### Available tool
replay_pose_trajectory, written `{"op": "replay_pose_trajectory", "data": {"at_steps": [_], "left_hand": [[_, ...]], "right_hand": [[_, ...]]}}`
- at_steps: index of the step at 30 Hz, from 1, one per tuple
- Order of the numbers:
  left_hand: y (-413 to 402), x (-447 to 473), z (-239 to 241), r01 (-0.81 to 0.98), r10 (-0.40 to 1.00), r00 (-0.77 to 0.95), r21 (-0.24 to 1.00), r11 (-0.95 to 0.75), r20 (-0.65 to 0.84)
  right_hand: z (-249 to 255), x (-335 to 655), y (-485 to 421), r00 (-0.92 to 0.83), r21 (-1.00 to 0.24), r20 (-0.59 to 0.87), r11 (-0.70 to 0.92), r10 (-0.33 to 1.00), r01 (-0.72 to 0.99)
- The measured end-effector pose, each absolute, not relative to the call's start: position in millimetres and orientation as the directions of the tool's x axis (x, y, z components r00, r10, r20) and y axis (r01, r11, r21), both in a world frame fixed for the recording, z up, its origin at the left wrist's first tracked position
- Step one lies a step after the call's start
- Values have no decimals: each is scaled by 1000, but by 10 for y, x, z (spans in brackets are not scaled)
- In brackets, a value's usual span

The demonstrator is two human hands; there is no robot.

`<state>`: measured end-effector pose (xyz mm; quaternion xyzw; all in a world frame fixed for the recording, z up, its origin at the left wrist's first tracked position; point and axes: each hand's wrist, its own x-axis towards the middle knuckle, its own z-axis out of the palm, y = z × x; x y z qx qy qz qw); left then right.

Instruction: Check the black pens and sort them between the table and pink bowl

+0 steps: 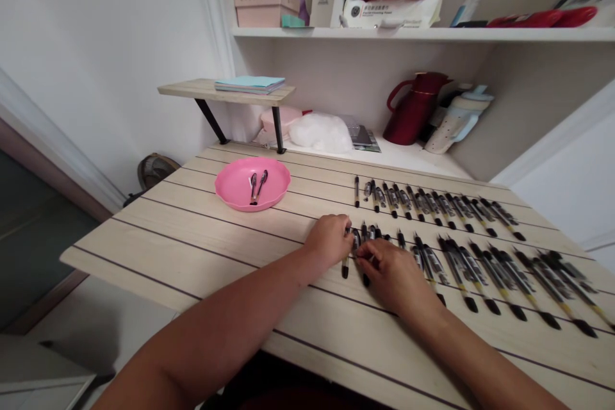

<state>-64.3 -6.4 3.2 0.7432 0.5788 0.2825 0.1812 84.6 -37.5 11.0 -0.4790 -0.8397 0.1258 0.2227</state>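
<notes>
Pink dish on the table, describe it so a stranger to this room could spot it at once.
Start at the pale slatted table and look to its far left, before the small raised shelf. The pink dish sits there, apart from the rows of pens. It is the only round, coloured thing on the table, holding two pens.

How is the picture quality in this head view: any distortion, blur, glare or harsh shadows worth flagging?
Head view: the wide-angle lens bends the table edges and tilts the shelf. The light is soft and even, with only faint shadows under the left hand and right hand, and no glare. The pens towards the right edge look stretched and slightly soft, while the pink dish is clear.
</notes>
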Motion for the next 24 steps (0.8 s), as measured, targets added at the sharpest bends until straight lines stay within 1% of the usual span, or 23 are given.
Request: {"op": "replay_pose_trajectory", "data": {"at_steps": [3, 8, 13, 18, 24], "left_hand": [[-65, -645, 26, 747, 963, 174, 609, -265, 205], [-75, -656, 22, 727, 962, 173, 631, -269, 211], [-70, -663, 23, 724, 963, 171, 636, -266, 208], [-63, -677, 28, 721, 964, 168, 641, -263, 207], [-74, -704, 42, 706, 967, 150, 662, -250, 205]], "right_hand": [[93, 849, -373, -448, -417, 255, 515, 857, 749], [132, 904, -376, -417, -451, 274, 498, 867, 741], [246, 1054, -341, -300, -493, 288, 410, 909, 767], [362, 1243, -341, -212, -506, 313, 351, 926, 788], [458, 1431, -488, -79, -538, 257, 210, 963, 817]]}}
